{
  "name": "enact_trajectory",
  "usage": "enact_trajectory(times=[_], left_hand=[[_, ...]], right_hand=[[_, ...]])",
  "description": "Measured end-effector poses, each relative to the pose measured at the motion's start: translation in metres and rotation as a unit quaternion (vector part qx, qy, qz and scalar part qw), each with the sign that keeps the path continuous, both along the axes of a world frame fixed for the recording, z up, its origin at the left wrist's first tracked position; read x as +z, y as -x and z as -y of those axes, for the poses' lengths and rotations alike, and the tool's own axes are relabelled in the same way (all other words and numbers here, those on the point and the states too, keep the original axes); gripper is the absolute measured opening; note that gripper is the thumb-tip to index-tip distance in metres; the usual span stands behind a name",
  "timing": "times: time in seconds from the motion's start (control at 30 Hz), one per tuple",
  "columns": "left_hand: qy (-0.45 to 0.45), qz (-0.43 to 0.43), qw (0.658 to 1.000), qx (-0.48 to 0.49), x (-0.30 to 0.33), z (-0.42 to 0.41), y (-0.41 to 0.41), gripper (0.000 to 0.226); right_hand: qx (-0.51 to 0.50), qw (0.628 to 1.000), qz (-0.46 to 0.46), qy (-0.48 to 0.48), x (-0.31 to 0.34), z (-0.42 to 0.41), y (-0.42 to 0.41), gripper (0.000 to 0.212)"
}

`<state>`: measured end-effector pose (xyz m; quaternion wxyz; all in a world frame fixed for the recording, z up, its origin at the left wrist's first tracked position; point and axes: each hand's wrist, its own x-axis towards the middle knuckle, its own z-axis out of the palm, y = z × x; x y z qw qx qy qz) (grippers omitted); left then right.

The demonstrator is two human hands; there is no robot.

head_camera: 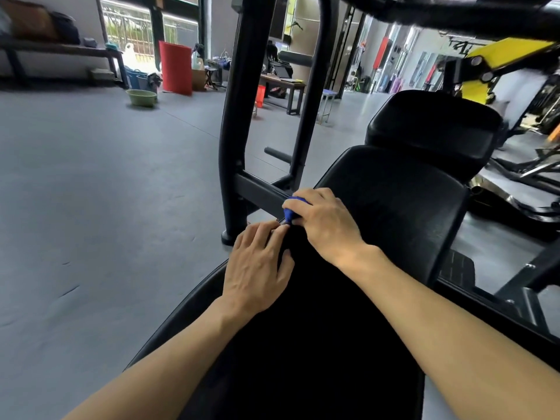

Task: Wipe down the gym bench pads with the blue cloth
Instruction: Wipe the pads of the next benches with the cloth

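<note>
black bench pads under both hands

1. The right hand and cloth sit at the left edge of the middle pad.
2. The left hand rests just nearer, on the near pad's left edge.
3. The head pad lies beyond the middle pad.
4. The frame upright stands left of the bench.

We can read no text, label, brand or number anywhere here. Any signs or posters on the far wall are too blurred and too small for us to make out a single letter.
</note>
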<state>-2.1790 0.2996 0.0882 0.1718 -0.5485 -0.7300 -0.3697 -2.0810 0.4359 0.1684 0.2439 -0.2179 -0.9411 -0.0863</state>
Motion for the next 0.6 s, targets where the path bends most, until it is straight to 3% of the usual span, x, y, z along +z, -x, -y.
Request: enact_trajectory(times=[0.2, 0.3, 0.43, 0.6], left_hand=[[-0.012, -0.07, 0.997, -0.034, 0.001, -0.003, -0.002, 0.042], [0.004, -0.093, 0.994, -0.049, 0.003, -0.002, -0.004, 0.043], [0.016, -0.076, 0.995, -0.063, 0.002, 0.0, -0.002, 0.044], [-0.002, -0.072, 0.995, -0.061, -0.001, 0.0, -0.004, 0.042]], right_hand=[[0.014, 0.998, -0.043, -0.037, -0.009, 0.021, -0.105, 0.039], [-0.019, 0.997, -0.046, -0.067, -0.008, 0.011, -0.07, 0.034], [-0.034, 0.999, 0.009, -0.011, 0.015, -0.006, -0.004, 0.029], [-0.006, 1.0, 0.001, -0.03, 0.011, -0.006, -0.081, 0.042]])
